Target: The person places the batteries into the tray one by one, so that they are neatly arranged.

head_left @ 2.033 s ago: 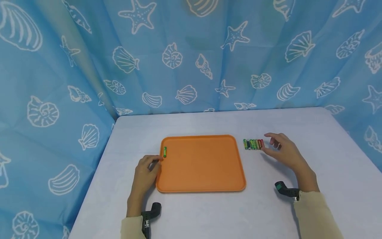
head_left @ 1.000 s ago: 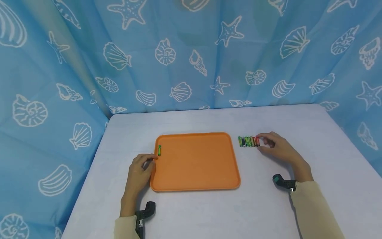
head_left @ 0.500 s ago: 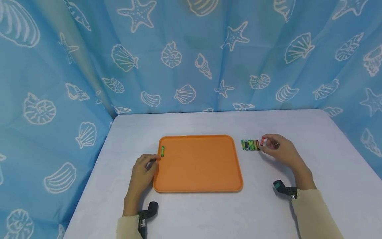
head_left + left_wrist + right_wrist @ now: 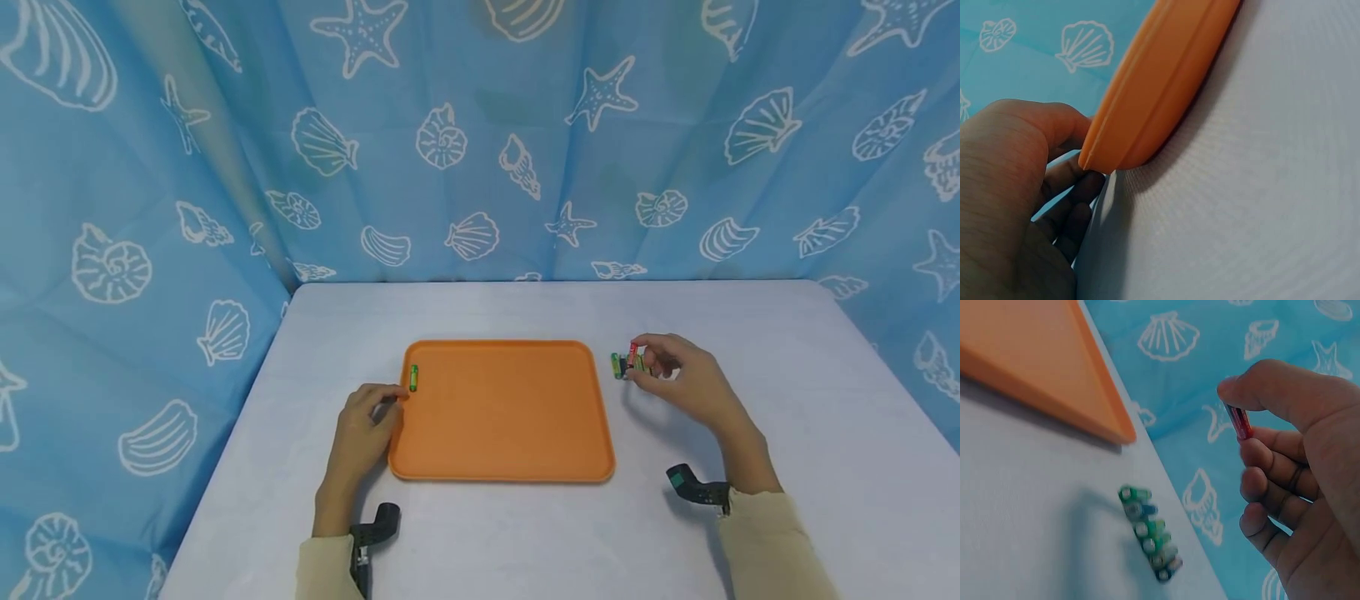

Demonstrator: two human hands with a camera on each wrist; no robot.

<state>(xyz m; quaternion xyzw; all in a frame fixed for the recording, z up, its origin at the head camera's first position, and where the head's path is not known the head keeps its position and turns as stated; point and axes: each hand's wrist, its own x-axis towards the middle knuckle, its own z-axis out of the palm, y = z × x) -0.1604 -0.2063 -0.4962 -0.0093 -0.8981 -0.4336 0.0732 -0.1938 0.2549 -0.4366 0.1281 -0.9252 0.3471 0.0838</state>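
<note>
Red battery (image 4: 632, 353) is clamped in the grip of your right hand (image 4: 688, 379), raised above the white desk (image 4: 525, 537) just right of the orange tray (image 4: 502, 412), by a row of batteries (image 4: 1150, 531) beside that tray. At the tray's left rim, your left hand (image 4: 363, 429) pinches the edge, near the green battery (image 4: 414, 377) lying inside.

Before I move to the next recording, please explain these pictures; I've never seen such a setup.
No machine here: someone works bare-handed. The wide picture comes from a head-worn camera, the two close ones from wrist cameras. On the white table lies an orange tray holding one green battery; to its right is a row of small batteries. The left hand holds the tray's left edge; the right hand has a red battery in its grip, apart from the row.
</note>
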